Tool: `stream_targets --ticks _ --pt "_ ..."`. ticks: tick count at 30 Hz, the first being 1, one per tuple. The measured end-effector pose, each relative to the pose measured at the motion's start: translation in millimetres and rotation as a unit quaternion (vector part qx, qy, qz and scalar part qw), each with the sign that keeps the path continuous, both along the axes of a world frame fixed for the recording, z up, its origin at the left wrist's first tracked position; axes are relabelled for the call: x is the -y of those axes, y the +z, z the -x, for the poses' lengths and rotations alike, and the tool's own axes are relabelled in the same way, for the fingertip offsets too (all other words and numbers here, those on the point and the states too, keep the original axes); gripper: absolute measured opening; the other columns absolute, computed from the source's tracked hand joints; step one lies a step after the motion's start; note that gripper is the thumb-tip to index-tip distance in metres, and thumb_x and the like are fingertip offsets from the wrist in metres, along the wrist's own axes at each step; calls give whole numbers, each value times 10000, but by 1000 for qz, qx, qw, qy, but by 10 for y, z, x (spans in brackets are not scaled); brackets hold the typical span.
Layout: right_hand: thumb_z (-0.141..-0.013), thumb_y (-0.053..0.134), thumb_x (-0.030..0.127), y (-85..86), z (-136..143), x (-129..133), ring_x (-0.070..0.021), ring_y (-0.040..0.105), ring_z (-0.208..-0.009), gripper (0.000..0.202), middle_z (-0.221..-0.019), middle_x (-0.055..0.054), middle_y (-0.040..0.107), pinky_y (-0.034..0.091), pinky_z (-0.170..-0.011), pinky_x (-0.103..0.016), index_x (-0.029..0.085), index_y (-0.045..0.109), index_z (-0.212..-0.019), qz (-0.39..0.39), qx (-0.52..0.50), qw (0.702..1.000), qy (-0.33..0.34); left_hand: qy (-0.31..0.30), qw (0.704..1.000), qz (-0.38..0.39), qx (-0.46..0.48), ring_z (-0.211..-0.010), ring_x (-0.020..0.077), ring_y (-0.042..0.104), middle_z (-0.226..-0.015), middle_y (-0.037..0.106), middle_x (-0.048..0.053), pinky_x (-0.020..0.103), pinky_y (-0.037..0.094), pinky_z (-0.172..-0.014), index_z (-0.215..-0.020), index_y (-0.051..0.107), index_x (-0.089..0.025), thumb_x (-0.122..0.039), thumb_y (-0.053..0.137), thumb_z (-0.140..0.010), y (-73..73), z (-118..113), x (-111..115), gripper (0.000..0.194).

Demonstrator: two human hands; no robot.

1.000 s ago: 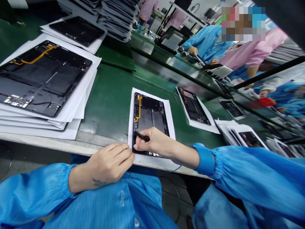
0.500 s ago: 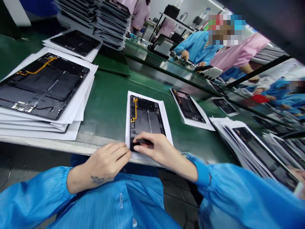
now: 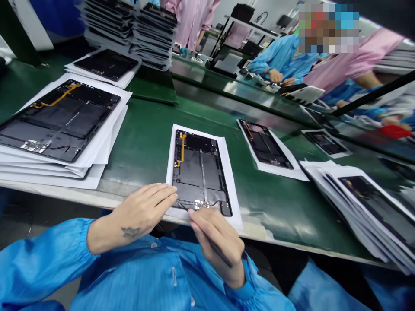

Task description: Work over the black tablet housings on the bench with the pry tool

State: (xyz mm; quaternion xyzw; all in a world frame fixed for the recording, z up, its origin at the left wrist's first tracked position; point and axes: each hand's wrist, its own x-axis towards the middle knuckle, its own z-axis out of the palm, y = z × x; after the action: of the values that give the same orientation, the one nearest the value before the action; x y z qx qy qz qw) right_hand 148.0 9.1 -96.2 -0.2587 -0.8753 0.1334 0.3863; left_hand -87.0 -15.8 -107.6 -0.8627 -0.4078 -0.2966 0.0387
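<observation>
An opened tablet housing [image 3: 191, 172], dark grey with an orange flex cable [image 3: 183, 151], lies on a white paper sheet [image 3: 231, 198] near the bench's front edge. My left hand [image 3: 139, 211] rests at its near left corner, fingers stretched out together and lying flat; the fingertips touch the rim. Slim black tweezers [image 3: 221, 254] are gripped pen-like in my right hand [image 3: 217, 235]. Their tip is at the thin dark wire along the housing's near edge, left of a small circuit board [image 3: 201, 204]. My right fingers partly cover the tweezers.
On the left, another tablet housing [image 3: 65, 121] tops a stack of paper sheets. Tall stacks of housings [image 3: 155, 39] stand behind it. To the right are a housing on paper [image 3: 266, 144] and a further stack [image 3: 372, 203]. Co-workers in blue [image 3: 285, 60] and pink sit or stand beyond.
My right hand has drawn back toward me and turned, so the circuit board and near edge now show. The tweezers point at the wire. My left hand stays at the corner.
</observation>
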Motion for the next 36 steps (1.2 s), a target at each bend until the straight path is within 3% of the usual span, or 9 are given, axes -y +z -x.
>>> stream_targets --ticks 8,13,20,23,29,36 --pt "-863 601 -47 -103 -65 1 -223 671 -845 434 -881 -92 728 591 -744 -400 164 650 -1239 -83 4 996 -31 3 1000 2 -2 -1218 261 650 -1316 663 183 430 576 -1033 -1264 616 -50 -45 406 -979 19 -6 15 354" --pt "-862 587 -74 -199 -175 37 -218 651 -853 521 -929 -85 712 570 -740 -399 190 631 -1309 -55 -22 995 -75 8 1000 -23 -18 -1186 276 667 -1284 682 175 434 596 -994 -1239 636 -40 -44 420 -983 25 -40 22 335" --pt "-865 592 -66 -222 -203 53 -221 654 -875 518 -945 -73 718 562 -770 -400 202 641 -1305 -45 -21 996 -80 26 998 -36 -36 -1190 273 661 -1299 678 160 432 582 -1013 -1250 632 -45 -51 388 -1002 11 -58 41 348" --pt "-883 585 -38 -119 -146 26 -216 659 -889 456 -962 -64 718 558 -786 -394 220 667 -1250 2 -59 996 -69 43 995 -59 -63 -1161 268 673 -1275 688 153 415 583 -995 -1233 643 -74 -73 370 -1009 14 -111 48 353" --pt "-981 562 138 105 140 -221 -184 668 -851 189 -891 -33 726 556 -754 -335 239 721 -1001 202 -108 973 -10 98 986 -82 -103 -1129 291 681 -1242 686 184 437 541 -991 -1264 634 -107 -120 360 -1013 -11 -263 82 372" --pt "-988 570 154 40 138 -296 -161 681 -878 169 -926 -17 728 538 -789 -300 239 715 -973 223 -94 970 10 114 987 -61 -96 -1173 283 651 -1280 669 163 427 500 -1035 -1291 630 -125 -136 372 -1023 -45 -309 116 372"
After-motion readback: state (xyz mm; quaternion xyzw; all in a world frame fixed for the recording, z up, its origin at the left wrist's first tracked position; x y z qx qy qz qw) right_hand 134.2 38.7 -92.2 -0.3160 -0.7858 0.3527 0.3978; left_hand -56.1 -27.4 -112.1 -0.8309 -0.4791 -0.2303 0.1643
